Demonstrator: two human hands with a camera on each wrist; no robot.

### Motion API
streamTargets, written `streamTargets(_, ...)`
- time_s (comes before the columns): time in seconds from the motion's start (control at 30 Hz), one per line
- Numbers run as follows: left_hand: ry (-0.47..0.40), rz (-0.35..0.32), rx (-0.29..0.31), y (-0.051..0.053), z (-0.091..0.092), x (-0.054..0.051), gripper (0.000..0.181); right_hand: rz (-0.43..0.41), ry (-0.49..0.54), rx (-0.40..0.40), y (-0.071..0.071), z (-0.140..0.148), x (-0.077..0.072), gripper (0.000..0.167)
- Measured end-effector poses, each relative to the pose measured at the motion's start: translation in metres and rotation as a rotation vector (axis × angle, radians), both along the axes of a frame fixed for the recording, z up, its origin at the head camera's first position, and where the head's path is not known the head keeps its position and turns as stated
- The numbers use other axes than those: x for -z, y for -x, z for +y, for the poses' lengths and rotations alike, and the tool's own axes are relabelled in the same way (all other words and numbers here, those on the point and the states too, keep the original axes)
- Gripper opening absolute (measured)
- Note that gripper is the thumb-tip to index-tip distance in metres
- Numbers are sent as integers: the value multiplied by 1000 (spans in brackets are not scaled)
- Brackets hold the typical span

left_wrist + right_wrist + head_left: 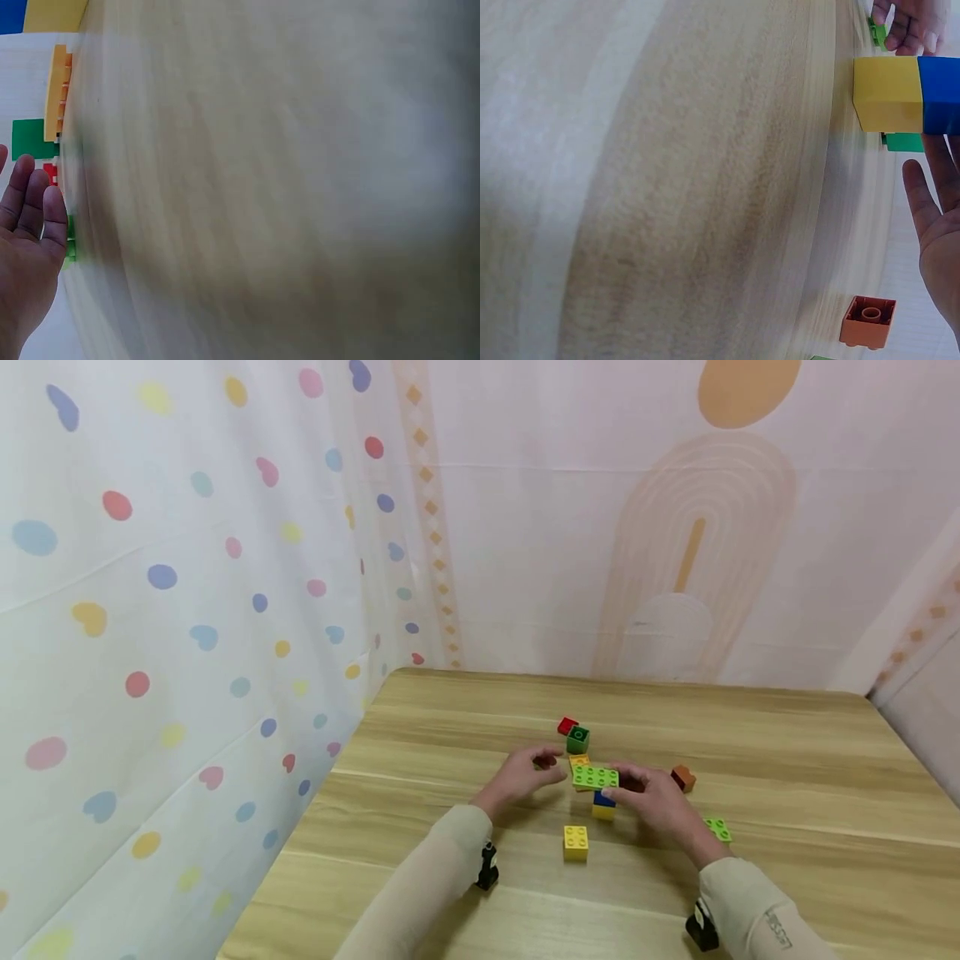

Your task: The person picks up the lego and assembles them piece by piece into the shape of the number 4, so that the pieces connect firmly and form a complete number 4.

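Note:
My right hand (654, 797) pinches the right end of a light green eight-stud brick (596, 777), its studs facing up. Directly at this brick's underside is a blue brick (603, 797) above a yellow one (603, 812); whether green and blue are joined I cannot tell. To the left, my left hand (525, 774) holds nothing, fingers loosely bent and apart from the green brick. In the left wrist view a small light green brick (71, 240) shows behind those fingers. An orange-yellow brick (579, 761) lies just behind the held brick, partly covered by it.
Farther back sit a dark green brick (577, 741) and a red brick (567, 726). A yellow four-stud brick (576, 843) stands in front. An orange-brown brick (682, 777) lies on its side to the right, and another light green brick (718, 830) is beside the right wrist.

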State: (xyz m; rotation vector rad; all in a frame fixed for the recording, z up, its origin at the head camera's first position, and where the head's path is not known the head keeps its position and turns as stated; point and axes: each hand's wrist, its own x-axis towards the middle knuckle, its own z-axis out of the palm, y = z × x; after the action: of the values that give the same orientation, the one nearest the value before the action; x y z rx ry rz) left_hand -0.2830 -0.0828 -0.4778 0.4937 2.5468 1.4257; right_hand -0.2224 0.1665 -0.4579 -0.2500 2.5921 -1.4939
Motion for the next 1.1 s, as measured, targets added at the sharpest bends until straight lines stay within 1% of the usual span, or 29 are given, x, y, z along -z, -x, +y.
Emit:
streamTargets(0.2,30,-35,-50,9,9,1,44,0,-1,7,-2,0,0,53)
streamTargets(0.27,39,-33,-59,12,13,2,43,4,8,2,-2,0,1,52)
streamTargets(0.37,52,-9,-63,17,17,4,39,5,24,-6,-2,0,1,51)
streamTargets(0.5,83,50,-56,22,22,7,28,5,37,-8,-2,0,2,50)
streamTargets(0.6,117,83,-51,22,25,8,20,12,38,-8,-2,0,3,50)
streamTargets(0.7,140,99,-50,22,26,9,17,19,36,-11,-2,0,3,50)
streamTargets(0.83,153,123,-47,22,25,9,20,24,32,-11,-1,0,2,49)
streamTargets(0.97,149,153,-38,21,22,11,24,16,36,-5,-1,0,1,49)
streamTargets(1.1,138,159,-31,20,18,12,25,0,44,5,-1,-1,2,49)
